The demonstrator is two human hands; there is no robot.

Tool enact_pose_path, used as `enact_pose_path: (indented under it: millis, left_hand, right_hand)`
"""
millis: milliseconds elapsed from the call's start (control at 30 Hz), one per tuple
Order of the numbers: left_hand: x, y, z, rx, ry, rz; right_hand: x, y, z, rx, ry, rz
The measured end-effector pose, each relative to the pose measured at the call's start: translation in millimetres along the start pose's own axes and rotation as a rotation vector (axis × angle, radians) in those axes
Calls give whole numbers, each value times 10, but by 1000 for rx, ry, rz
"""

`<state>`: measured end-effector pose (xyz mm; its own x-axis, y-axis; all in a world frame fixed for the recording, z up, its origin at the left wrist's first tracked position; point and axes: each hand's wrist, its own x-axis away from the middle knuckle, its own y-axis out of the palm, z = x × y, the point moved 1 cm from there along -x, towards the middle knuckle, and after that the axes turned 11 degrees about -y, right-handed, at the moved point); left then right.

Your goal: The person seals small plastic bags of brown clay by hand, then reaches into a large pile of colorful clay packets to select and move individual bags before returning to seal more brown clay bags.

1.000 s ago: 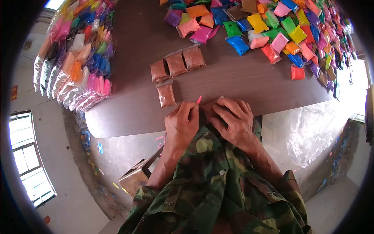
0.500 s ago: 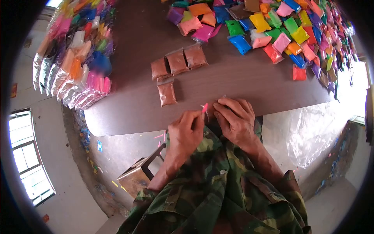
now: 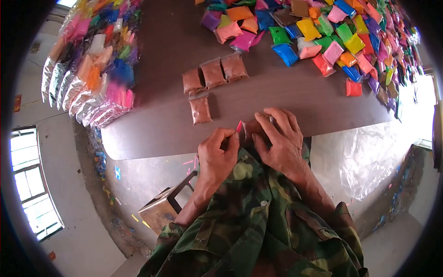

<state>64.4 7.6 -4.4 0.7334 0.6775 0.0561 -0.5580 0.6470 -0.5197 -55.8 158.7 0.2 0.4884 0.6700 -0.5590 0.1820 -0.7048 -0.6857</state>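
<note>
At the table's near edge, my left hand point(image 3: 216, 154) pinches a small pink strip point(image 3: 239, 126) between thumb and forefinger. Right beside it, my right hand point(image 3: 282, 145) holds a brown packet point(image 3: 249, 128), fingers bent over its far side and thumb near its lower edge. The fingers hide much of this packet. Farther up the table, three brown clear-wrapped packets point(image 3: 214, 74) lie side by side in a slanting row. One more brown packet point(image 3: 200, 109) lies just below that row, nearer my left hand.
Many small coloured packets point(image 3: 318, 41) are heaped at the table's far right. Long clear bags of coloured packets point(image 3: 94, 69) are stacked on the left. A stool point(image 3: 166, 205) stands below the left edge, and a clear plastic sheet point(image 3: 369, 161) hangs at the right.
My right fingers have lifted and spread a little, and more of the brown packet shows. The pink strip in my left hand has shifted slightly left and tilted. The view has moved slightly.
</note>
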Motion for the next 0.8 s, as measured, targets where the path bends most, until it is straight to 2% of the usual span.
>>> enact_pose_path:
  millis: [200,300,400,500,600,800]
  left_hand:
    - [30,6,93,46,-59,-30]
    - [-33,37,225,72,-183,-91]
    - [-77,138,217,43,-132,-148]
    - [-97,174,81,-8,48,-68]
    - [-86,74,12,-91,36,-112]
    - [-92,86,261,52,-67,-131]
  right_hand:
    - [80,3,60,31,46,-13]
    - [127,9,63,64,50,27]
    - [187,49,88,62,36,48]
    - [177,52,102,46,13,57]
    - [205,49,100,35,9,74]
    - [198,58,105,40,11,74]
